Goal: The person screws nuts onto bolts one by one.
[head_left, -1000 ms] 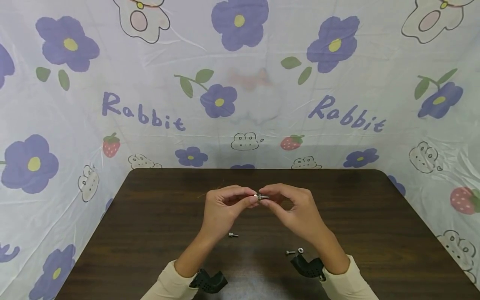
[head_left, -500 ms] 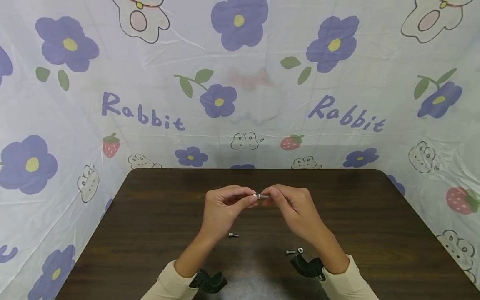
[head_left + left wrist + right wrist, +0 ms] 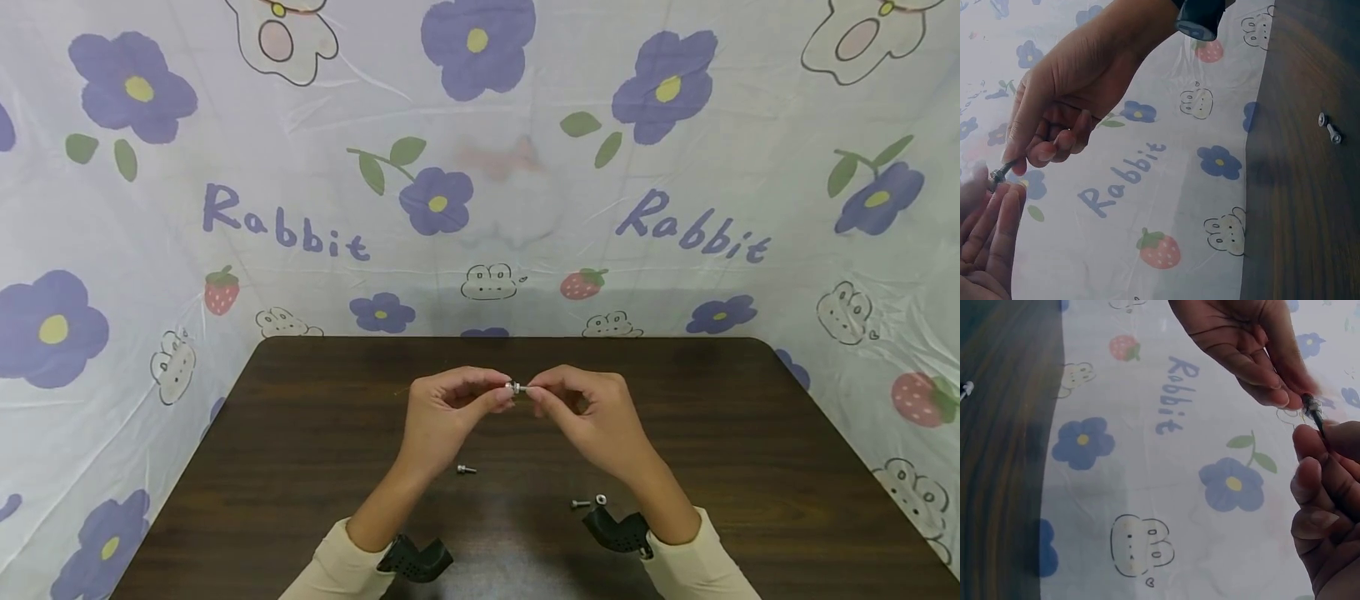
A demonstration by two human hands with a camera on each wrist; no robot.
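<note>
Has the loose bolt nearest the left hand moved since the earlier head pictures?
No: the loose bolt keeps its place relative to the table's far edge.

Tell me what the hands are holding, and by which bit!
A small metal bolt: the left hand pinches its thicker end, the right hand its thin end.

A dark wood-grain table [image 3: 300, 433] stands before me, a pale, creased cloth [image 3: 288, 137] hanging behind and along both sides, printed with purple flowers [image 3: 437, 202], red strawberries [image 3: 222, 295], outlined rabbits [image 3: 489, 283] and "Rabbit" twice.
</note>
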